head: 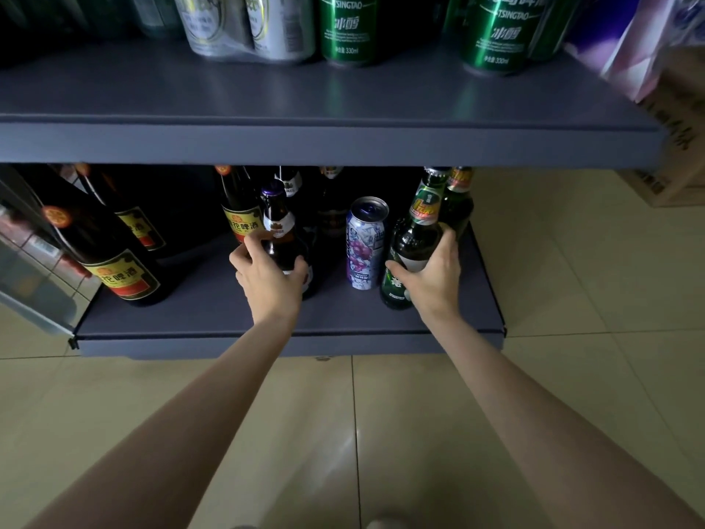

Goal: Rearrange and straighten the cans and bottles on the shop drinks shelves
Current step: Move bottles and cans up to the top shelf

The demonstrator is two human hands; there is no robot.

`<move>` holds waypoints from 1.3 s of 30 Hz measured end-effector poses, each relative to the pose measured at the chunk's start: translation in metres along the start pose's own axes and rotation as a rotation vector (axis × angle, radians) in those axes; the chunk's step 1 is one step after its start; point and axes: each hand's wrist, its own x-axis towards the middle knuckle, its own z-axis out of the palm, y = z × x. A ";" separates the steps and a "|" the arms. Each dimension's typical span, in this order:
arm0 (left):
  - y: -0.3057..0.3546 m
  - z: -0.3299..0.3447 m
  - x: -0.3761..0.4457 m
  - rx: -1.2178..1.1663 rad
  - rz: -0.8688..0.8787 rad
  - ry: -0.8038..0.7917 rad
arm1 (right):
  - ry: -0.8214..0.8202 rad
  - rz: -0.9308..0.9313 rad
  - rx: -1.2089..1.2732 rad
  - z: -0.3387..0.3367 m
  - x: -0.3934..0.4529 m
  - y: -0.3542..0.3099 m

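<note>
You stand on pale floor tiles [381, 433] before a grey lower shelf [213, 311]. Your left hand [269, 276] wraps a brown bottle [282, 238]; your right hand [431, 273] clasps a green bottle [414, 238]. Both stand neck-up at the shelf's front, a can [365, 244] between them, green cans [345, 28] on the shelf above.

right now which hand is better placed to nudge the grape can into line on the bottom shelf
Right, marginally. The right hand grips the green bottle directly beside the grape can. The left hand holds the brown bottle, with a wider gap to the can. Either must release first.
</note>
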 end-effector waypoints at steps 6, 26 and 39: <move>-0.005 0.001 0.007 -0.038 -0.128 -0.054 | -0.066 0.142 -0.062 0.010 -0.024 0.045; -0.020 -0.028 -0.028 0.075 0.552 -0.089 | -0.081 0.089 -0.226 -0.027 -0.031 0.008; 0.119 -0.129 0.004 0.059 1.032 0.106 | 0.115 -0.873 -0.167 -0.131 -0.022 -0.152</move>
